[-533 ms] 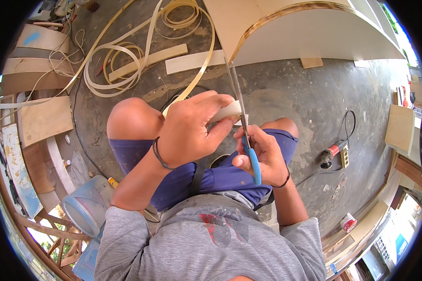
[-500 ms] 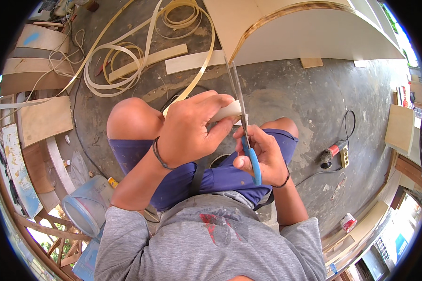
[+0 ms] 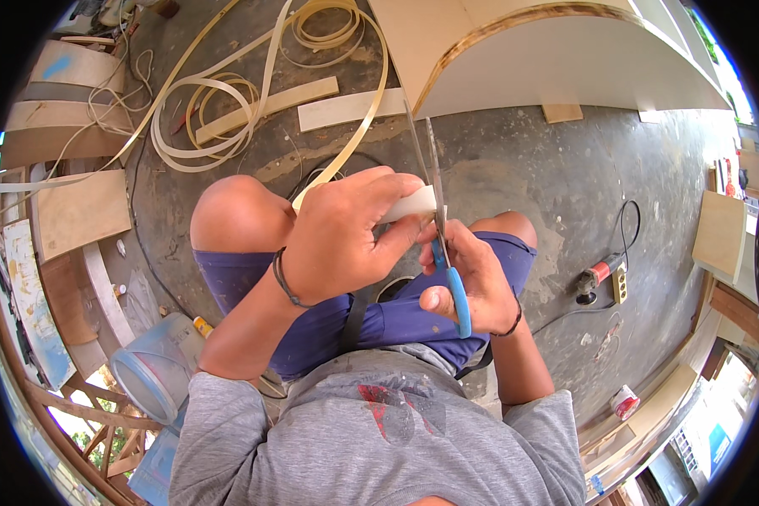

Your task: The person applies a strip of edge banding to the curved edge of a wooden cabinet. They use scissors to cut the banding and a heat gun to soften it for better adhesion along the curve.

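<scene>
My left hand (image 3: 339, 240) pinches a pale edge-banding strip (image 3: 413, 205) between thumb and fingers, its short end poking out to the right. Behind that hand the strip's length runs back toward loose coils (image 3: 202, 122) on the floor. My right hand (image 3: 481, 291) is closed round the blue handles of a pair of scissors (image 3: 460, 304), whose blades point away from me. The blades stand parted in a narrow V right at the strip's end. Whether the strip lies between them or just beside them is hard to make out. Both hands are close together above my lap.
A large pale panel (image 3: 557, 72) with a curved, brown-marked edge stands ahead. Two flat offcuts (image 3: 352, 110) lie near the coils. At right are a red power tool (image 3: 597, 274) and a socket strip (image 3: 620, 285); at left, a clear bucket (image 3: 156, 363) and stacked boards (image 3: 83, 212).
The scissor blades have spread a little wider, and the right hand's grip has loosened slightly. My left hand has stayed nearly still with the strip.
</scene>
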{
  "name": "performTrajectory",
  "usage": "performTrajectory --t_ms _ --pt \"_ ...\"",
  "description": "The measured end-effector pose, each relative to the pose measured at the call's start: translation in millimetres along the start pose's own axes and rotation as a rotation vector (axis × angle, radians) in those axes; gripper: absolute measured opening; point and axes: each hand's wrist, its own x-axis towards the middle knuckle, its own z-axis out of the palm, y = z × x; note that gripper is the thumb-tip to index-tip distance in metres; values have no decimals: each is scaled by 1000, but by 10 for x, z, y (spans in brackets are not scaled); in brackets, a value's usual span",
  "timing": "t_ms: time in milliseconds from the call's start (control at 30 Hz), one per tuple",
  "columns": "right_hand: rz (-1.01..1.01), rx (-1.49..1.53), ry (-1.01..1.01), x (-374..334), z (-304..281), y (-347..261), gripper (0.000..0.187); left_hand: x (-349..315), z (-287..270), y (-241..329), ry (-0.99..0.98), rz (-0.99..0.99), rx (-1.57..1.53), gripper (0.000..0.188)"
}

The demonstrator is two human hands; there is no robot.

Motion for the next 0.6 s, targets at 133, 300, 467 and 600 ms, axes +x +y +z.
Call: performTrajectory --t_ms 133,300,467,600 --pt "22 1 23 -21 7 20 64 -18 5 1 -10 -5 16 26" --pt "20 2 31 -30 10 32 58 2 -20 29 -34 3 41 26" --pt "16 -33 46 -40 16 13 56 6 -20 26 -32 1 39 25" --pt "4 -54 46 -37 20 19 56 3 -27 29 -24 3 39 25"
